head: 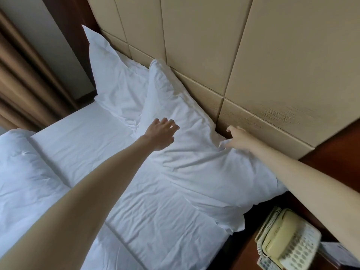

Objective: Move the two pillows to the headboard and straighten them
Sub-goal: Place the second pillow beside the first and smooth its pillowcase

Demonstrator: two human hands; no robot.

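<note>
Two white pillows lean against the beige padded headboard (224, 55). The near pillow (194, 156) lies closest to me and overlaps the far pillow (116, 80), which reaches toward the left corner. My left hand (160, 133) hovers over the near pillow's left part with its fingers spread, holding nothing. My right hand (236, 138) is at the near pillow's top edge by the headboard, fingers pinching a fold of the pillowcase.
The white sheet (155, 221) covers the mattress. A folded white duvet (23, 172) lies at the left. A cream telephone (286, 238) sits on a dark wooden nightstand at the lower right. Brown curtains (23, 84) hang at the left.
</note>
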